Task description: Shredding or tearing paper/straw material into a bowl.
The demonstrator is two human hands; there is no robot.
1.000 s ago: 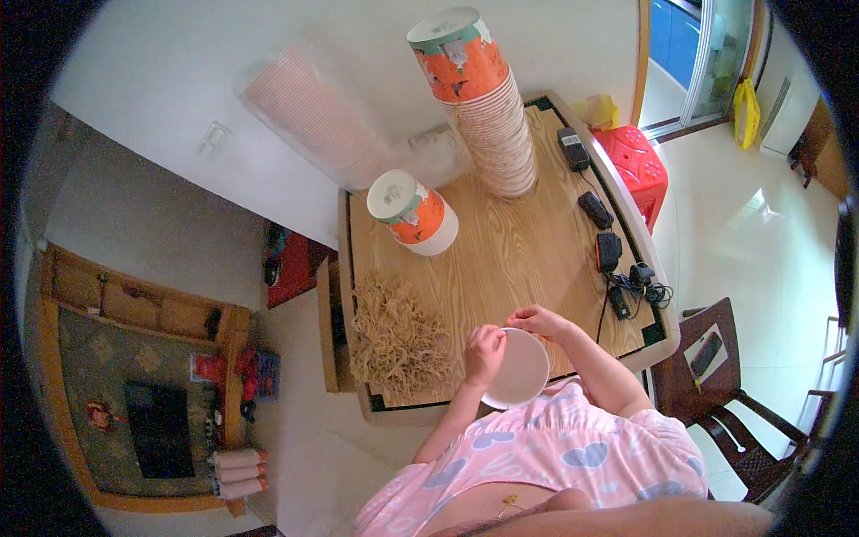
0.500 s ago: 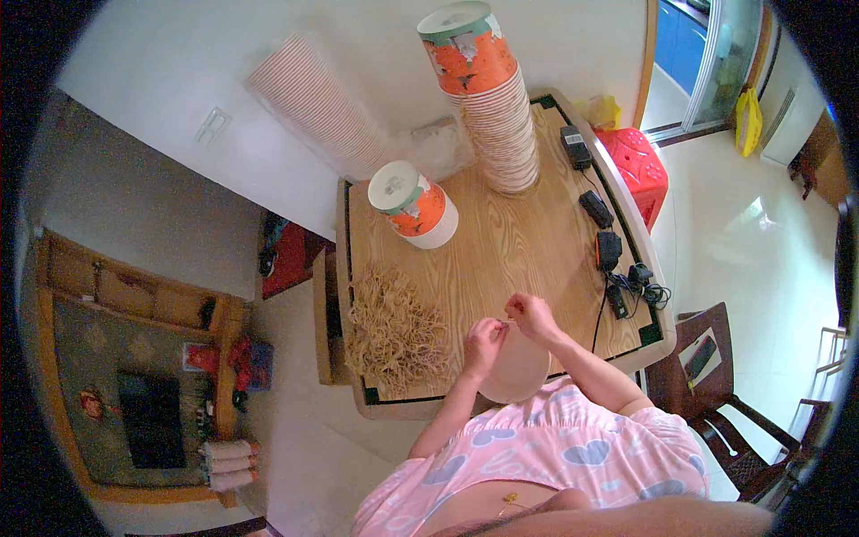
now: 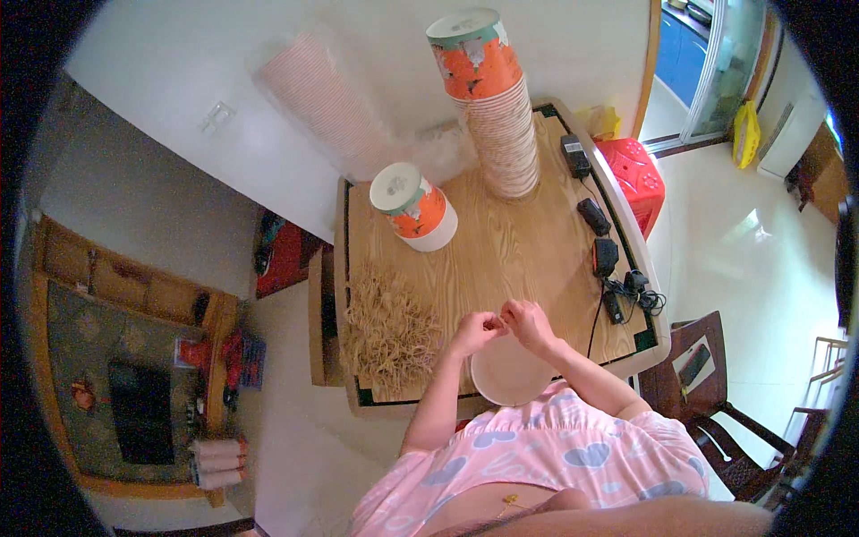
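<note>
A white paper bucket [image 3: 510,374] is tilted at the table's near edge, its round open mouth toward me and its lower side close to my pink dress. My left hand [image 3: 479,332] pinches at the far rim, fingers closed. Right beside it, my right hand [image 3: 530,326] is closed at the same rim, fingertips almost touching the left ones. A small pale bit shows between the fingertips, too small to name. Left of my hands lies a tangled heap of tan cords [image 3: 391,329]. An upside-down orange, green and white paper bucket [image 3: 416,208] stands beyond.
A tall leaning stack of nested buckets [image 3: 497,134] rises at the table's back. Plastic-wrapped striped stacks [image 3: 327,107] lean on the wall. Black adapters [image 3: 607,258] and cables line the right edge of the wooden table [image 3: 488,268]. A red stool [image 3: 633,183] and dark chair [image 3: 693,358] stand to the right.
The bucket has swung a little left, its mouth now showing more fully. My left hand has shifted slightly left and up, the right slightly down; both stay close together at the rim.
</note>
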